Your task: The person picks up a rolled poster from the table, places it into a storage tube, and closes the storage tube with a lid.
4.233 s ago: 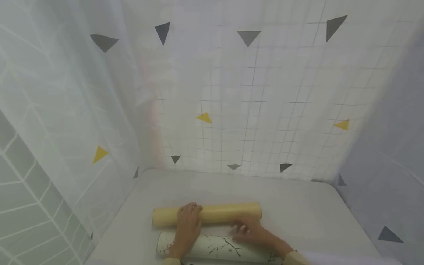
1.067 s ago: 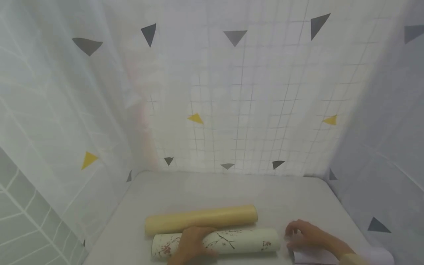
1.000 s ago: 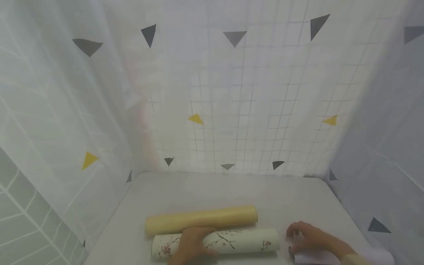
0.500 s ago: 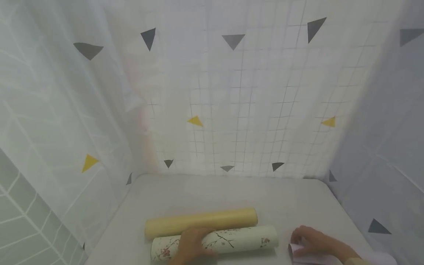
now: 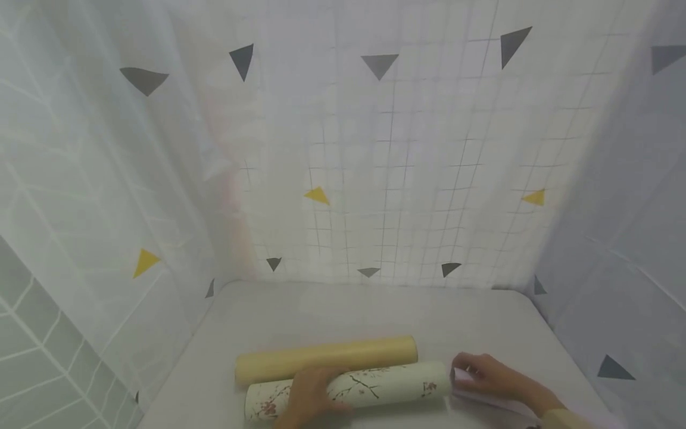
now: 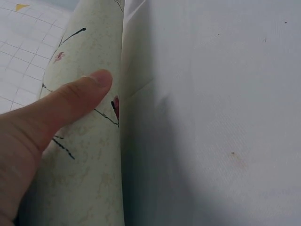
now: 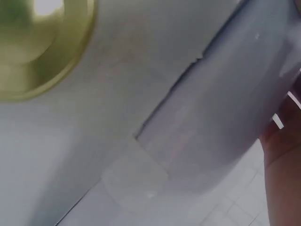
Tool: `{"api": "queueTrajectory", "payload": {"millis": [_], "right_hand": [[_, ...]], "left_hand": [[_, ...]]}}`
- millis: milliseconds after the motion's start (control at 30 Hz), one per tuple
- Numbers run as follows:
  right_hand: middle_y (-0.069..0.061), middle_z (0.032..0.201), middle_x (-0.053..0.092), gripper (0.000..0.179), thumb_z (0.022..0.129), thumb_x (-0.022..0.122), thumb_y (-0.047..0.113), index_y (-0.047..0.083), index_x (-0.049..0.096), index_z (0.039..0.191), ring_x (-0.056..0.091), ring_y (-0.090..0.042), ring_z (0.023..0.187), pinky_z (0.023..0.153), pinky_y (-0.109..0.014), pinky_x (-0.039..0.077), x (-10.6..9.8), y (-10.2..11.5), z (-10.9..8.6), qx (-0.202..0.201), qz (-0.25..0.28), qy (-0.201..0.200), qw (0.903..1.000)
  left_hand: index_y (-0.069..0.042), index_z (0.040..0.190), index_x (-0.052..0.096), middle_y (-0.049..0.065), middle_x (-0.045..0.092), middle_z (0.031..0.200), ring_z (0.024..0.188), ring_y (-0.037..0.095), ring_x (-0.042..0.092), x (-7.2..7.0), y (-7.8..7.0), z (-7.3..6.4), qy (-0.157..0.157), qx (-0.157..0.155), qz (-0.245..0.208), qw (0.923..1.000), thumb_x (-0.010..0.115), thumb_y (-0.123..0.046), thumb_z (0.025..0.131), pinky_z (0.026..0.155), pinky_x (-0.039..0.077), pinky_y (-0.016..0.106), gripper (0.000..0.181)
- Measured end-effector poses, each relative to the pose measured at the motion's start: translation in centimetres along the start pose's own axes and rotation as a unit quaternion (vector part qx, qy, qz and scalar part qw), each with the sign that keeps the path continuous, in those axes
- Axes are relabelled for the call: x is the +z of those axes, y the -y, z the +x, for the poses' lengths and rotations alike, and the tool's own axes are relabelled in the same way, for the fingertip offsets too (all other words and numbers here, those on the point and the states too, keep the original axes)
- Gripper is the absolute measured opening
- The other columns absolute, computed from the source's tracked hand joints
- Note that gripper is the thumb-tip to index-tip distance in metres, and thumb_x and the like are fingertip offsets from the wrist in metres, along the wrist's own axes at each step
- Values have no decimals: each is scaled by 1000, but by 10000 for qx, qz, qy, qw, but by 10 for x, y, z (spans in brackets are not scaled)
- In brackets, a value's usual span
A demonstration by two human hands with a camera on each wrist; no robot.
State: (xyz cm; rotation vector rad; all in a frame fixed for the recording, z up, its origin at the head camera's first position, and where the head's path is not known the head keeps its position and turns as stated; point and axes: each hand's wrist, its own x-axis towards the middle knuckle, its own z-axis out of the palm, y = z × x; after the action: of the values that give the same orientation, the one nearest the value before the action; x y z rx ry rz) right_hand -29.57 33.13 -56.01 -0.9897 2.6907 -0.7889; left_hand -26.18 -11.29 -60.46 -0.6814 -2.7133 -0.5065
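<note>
My left hand point(image 5: 311, 396) grips a pale roll printed with blossom branches point(image 5: 399, 384), which looks like wallpaper. In the left wrist view its thumb point(image 6: 89, 89) lies across that roll point(image 6: 87, 188); the other fingers are hidden. At the right, my right hand point(image 5: 490, 376) holds the left end of a pale lilac roll point(image 5: 495, 402), close to the blossom roll's right end. A clear tape piece point(image 7: 136, 176) crosses the lilac roll's edge in the right wrist view, where part of my right hand point(image 7: 284, 155) shows. Behind the blossom roll lies a plain yellow roll point(image 5: 370, 353).
A white-covered table point(image 5: 321, 310) with rounded far corners bears the rolls. White sheeting point(image 5: 429, 149) with triangles and grid lines rises behind it and at both sides. A shiny gold round object point(image 7: 28, 47) fills the right wrist view's upper left corner.
Earlier my left hand was on the yellow roll; it now holds the blossom roll. My right hand moved right to the lilac roll, took hold, and shifted its end left. The blossom roll's right end moved slightly back.
</note>
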Motion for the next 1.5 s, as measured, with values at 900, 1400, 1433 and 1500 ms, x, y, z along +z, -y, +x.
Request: {"api": "queueTrajectory", "payload": {"millis": [900, 1400, 1433, 1500], "right_hand": [[-5, 127, 74, 35, 100, 64, 38, 16, 68, 127, 68, -27, 120, 95, -51, 59, -4, 21, 25, 399, 25, -998, 9942], [-14, 125, 73, 38, 106, 55, 36, 12, 58, 135, 71, -5, 104, 86, -27, 60, 5, 27, 27, 614, 774, -799, 9919], [-16, 127, 71, 40, 105, 56, 36, 11, 56, 137, 71, -8, 104, 85, -26, 59, 5, 28, 27, 652, 846, -803, 9910], [-21, 132, 65, 43, 105, 57, 35, 9, 52, 139, 71, -13, 105, 84, -25, 59, 6, 27, 28, 686, 986, -793, 9896]], "left_hand": [[-34, 116, 74, -15, 79, 103, 86, 4, 68, -7, -3, 7, -136, -445, -25, 9989, 85, -74, 55, 77, 55, 26, 74], [-37, 116, 73, -17, 78, 105, 89, 2, 67, 3, -1, 5, -334, -273, -147, 9990, 85, -75, 54, 79, 54, 28, 74], [-36, 116, 73, -17, 78, 104, 88, 1, 66, 3, -1, 6, -307, -292, -147, 9990, 85, -75, 54, 79, 54, 28, 74], [-36, 116, 73, -17, 78, 103, 86, 0, 65, 1, -2, 6, -249, -314, -134, 9991, 84, -76, 54, 78, 54, 27, 75]]}}
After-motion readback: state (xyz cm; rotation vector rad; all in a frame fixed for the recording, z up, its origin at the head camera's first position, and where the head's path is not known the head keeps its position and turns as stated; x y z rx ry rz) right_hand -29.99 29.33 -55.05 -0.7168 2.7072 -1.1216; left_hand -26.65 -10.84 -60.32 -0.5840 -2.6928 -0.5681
